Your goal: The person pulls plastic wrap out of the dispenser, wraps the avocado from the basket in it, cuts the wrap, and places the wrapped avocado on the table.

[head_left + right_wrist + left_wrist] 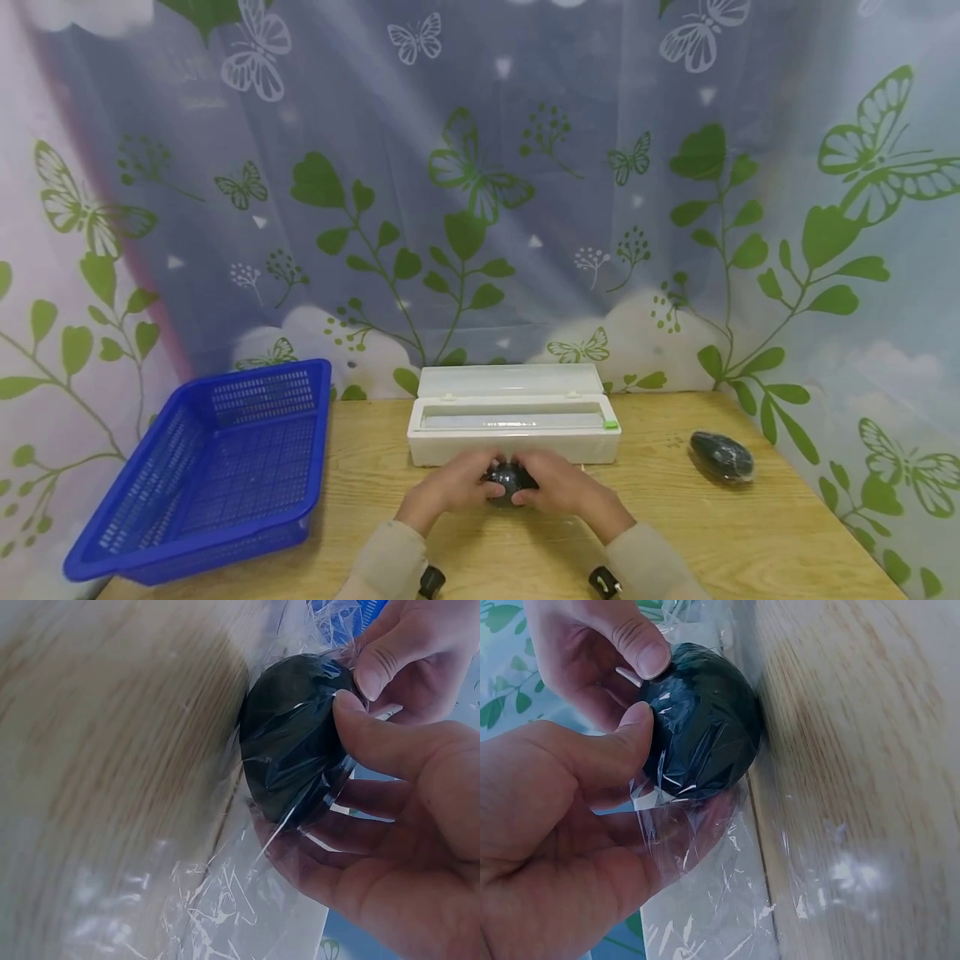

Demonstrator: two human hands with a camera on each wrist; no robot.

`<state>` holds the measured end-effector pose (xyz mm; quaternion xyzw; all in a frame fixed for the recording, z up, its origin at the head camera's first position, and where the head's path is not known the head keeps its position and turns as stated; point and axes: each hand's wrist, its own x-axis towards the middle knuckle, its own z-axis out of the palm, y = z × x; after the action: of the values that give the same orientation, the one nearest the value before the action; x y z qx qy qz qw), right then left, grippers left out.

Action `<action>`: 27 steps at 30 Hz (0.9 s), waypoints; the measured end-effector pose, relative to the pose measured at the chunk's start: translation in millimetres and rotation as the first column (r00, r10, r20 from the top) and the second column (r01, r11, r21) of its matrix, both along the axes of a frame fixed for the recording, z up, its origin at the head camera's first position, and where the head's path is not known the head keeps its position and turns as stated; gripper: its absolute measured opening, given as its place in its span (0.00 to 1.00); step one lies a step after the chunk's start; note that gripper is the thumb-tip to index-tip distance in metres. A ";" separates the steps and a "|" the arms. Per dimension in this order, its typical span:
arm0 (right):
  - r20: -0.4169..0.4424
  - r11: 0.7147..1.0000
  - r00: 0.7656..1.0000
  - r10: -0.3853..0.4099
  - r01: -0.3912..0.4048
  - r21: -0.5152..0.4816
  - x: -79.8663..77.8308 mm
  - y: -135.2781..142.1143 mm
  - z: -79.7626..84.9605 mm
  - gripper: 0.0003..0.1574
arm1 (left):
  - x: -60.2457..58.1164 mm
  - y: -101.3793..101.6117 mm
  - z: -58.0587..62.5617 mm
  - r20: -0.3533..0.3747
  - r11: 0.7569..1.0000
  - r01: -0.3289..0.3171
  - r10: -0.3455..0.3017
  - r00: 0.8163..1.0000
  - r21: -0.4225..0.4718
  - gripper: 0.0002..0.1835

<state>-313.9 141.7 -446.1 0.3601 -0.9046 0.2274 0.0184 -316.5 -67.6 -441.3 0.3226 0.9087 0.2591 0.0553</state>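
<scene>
A dark, smooth, rounded avocado-like fruit (509,485) sits on the wooden table with clear cling film (697,847) stretched around it. My left hand (462,482) grips its left side, thumb on top and fingers around the far side under the film. From the right, my right hand (558,483) holds it the same way. Both thumbs press close together on the fruit (296,742) in the right wrist view. Just behind the hands stands a white cling film dispenser (513,450) with its lid up and a green slider (611,424) at the right end.
A blue perforated plastic basket (202,546) occupies the table's left side. On the right lies another dark oval fruit (722,457) wrapped in film. Loose film spreads on the wooden table (517,554) near the hands. A patterned curtain (480,250) encloses the back and sides.
</scene>
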 end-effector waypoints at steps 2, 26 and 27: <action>-0.009 1.000 1.000 0.015 -0.015 -0.002 0.3 0.3 0.5 0.16 | -0.6 -0.4 -1.1 -0.014 1.000 0.024 -0.024 1.000 0.010 0.16; 0.061 0.999 0.998 -0.031 0.030 0.017 1.1 5.3 5.9 0.33 | -3.6 -7.4 4.1 0.054 0.999 -0.003 0.000 0.999 0.054 0.22; 0.062 0.999 0.998 -0.030 0.029 0.019 0.9 5.3 6.0 0.32 | -3.9 -7.2 4.0 0.052 0.999 -0.001 -0.002 0.999 0.053 0.22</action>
<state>-313.0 147.1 -440.1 0.3396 -0.9120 0.2300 -0.0099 -320.4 -74.8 -437.3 0.3174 0.8996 0.2915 0.0706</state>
